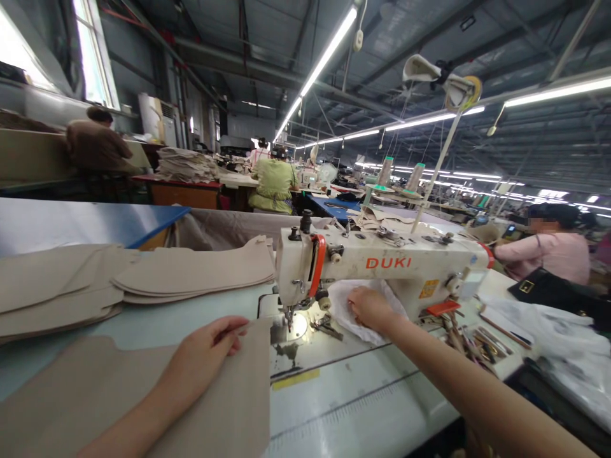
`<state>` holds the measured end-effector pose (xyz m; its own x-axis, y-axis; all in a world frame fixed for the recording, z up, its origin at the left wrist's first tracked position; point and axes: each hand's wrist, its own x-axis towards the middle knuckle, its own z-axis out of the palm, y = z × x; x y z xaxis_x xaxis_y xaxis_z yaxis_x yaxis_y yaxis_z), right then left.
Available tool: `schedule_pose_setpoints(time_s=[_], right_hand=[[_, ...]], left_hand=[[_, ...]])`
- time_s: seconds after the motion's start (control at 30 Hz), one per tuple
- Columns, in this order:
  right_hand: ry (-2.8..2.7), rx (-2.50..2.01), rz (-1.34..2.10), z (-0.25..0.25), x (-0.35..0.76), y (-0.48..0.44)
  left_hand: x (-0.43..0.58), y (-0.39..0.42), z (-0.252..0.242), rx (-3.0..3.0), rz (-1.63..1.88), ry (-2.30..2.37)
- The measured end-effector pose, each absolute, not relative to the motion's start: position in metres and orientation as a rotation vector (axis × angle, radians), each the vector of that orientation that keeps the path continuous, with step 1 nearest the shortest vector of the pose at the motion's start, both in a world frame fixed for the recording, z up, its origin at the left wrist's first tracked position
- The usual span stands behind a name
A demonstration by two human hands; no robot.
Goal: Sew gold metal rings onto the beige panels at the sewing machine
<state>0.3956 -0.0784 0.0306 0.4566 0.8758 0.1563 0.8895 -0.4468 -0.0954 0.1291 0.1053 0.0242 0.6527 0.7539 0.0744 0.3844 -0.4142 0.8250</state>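
Two hands, one beige panel [248, 394], one sewing machine [353, 261] marked DUKI. Panel: flat on the table [334, 407], left of the needle plate [298, 326], its straight right-hand edge running away from the wearer and its far right corner just beside the plate; the longer visible spread appears to run leftward, though the near part leaves the view, so the full long axis cannot be told. Left hand [205, 350]: the nearer, lying on the panel, fingers bent and thumb drawn toward them close to that far corner; whether they pinch the material cannot be told. Right hand [370, 308]: well apart from the panel, right of the needle, reaching beneath the machine's arm into a white bag [341, 299]; fingertips partly hidden, grip cannot be told. Between plate and bag: one small metal tool [329, 329]. Beyond the left hand: two stacks of similar pieces, a nearer-to-machine stack [195, 273] and a far-left stack [52, 280]. Position of panel relative to hands: directly under the left, across the needle from the right
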Motion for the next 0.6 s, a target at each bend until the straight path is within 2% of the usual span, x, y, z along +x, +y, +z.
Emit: schedule_pose_setpoints(time_s=[0.37,0.43,0.53,0.6], right_hand=[[-1.204,-2.048,0.271,0.042,0.354,-0.101],[-1.101,-1.889,0.496,0.040,0.335,-0.101],[-0.731,-1.477,1.016,0.036,0.306,-0.096],[-0.589,-1.304,1.184,0.033,0.290,-0.089]], left_hand=[[0.126,0.100,0.026,1.996,0.585,0.798],[0.126,0.096,0.028,1.983,0.571,0.793],[0.125,0.092,0.027,1.964,0.570,0.790],[0.124,0.091,0.024,1.940,0.567,0.777]])
